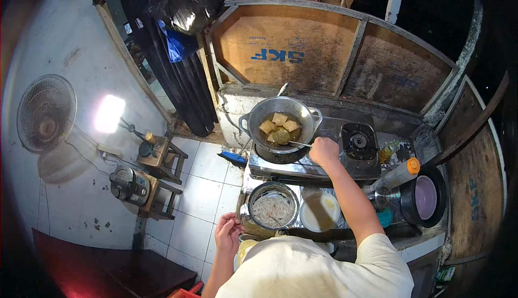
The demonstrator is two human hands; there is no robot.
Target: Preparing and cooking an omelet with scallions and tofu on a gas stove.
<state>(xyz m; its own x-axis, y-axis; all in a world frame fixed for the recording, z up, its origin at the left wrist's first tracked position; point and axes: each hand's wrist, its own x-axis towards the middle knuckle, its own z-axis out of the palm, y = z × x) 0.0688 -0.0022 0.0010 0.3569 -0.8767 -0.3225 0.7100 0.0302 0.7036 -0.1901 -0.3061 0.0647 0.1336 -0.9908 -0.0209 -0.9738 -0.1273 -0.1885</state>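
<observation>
My right hand (325, 151) grips the thin handle of a metal skimmer (281, 136), whose head lies in the oil inside a wok (264, 107) on the gas stove. Several square golden pieces of food (279, 118) sit in the oil around the skimmer head. Beside a dark-rimmed bowl (251, 207), my left hand (228, 230) hangs with loosely bent fingers and nothing visible in it. A pale minced mixture (273, 209) fills part of that bowl. Next to it, a white plate (317, 217) lies partly under my right arm's shadow.
An unused burner (359, 140) is right of the wok. Farther right are an oil bottle (388, 152), an orange-capped container (394, 174) and a black basin (409, 211) holding a purple bowl (425, 197). On the left, a rice cooker (129, 186) sits on a stool near a bright lamp (110, 113).
</observation>
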